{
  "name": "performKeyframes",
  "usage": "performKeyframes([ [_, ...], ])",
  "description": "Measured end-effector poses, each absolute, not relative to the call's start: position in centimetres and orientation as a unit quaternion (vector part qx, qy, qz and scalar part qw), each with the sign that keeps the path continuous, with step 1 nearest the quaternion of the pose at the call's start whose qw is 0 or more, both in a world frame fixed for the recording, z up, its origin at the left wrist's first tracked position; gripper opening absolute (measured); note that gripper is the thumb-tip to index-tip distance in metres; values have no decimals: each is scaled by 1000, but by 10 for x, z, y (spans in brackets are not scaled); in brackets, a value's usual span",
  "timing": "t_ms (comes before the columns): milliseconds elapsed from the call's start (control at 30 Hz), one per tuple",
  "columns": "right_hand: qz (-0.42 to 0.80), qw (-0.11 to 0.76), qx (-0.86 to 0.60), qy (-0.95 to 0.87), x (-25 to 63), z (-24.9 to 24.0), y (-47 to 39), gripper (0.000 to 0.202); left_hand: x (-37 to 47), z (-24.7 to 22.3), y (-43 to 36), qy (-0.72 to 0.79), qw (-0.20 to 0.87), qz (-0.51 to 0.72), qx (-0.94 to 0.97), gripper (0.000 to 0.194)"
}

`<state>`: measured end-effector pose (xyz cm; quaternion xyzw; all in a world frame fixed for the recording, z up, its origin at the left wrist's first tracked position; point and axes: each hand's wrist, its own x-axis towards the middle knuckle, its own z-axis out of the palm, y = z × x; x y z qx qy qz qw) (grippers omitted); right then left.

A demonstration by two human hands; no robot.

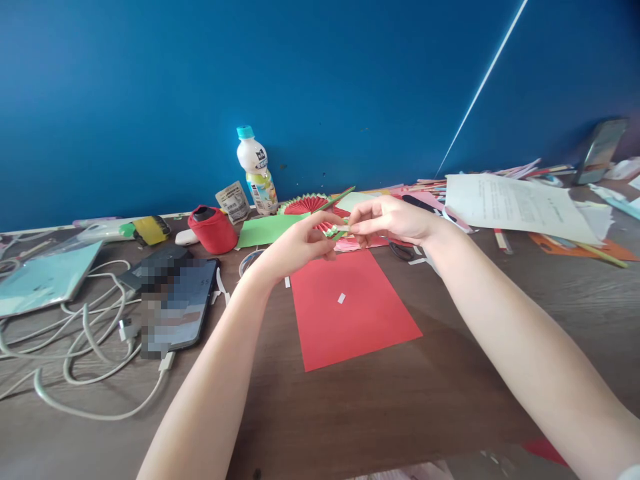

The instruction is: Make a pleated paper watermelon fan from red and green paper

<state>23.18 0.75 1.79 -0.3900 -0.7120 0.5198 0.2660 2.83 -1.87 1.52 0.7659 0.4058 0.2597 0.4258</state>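
Above a red paper sheet (350,333), my left hand (303,247) is closed on a pleated paper piece (332,231) with green and white zigzag edges. Much of that piece is hidden by the fingers. My right hand (387,220) pinches a small whitish strip (344,229) against or just beside the pleats; I cannot tell whether the two touch. A small white paper bit (341,299) lies on the red sheet. Behind the hands is a red pleated paper fan (306,205) with a green edge, partly covered. A green paper sheet (267,230) lies left of it.
A phone (193,303) with looped white cables (85,333) lies at left. A bottle (257,173) and a red-wrapped roll (213,230) stand near the blue wall. Scissors (401,251), a printed sheet (515,207) and paper strips crowd the back right.
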Motion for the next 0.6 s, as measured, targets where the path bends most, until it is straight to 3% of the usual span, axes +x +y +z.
performKeyframes([
  [233, 563, 254, -357, -701, 235, 14, 10, 14, 25, 16, -17, 410, 442, 268, 752, 38],
  [400, 576, 234, -348, -702, 237, 13, 10, 18, 24, 15, -15, 424, 437, 254, 752, 19],
  [600, 553, 209, -355, -724, 237, 14, 10, 17, 24, 13, -15, 408, 422, 259, 767, 17],
])
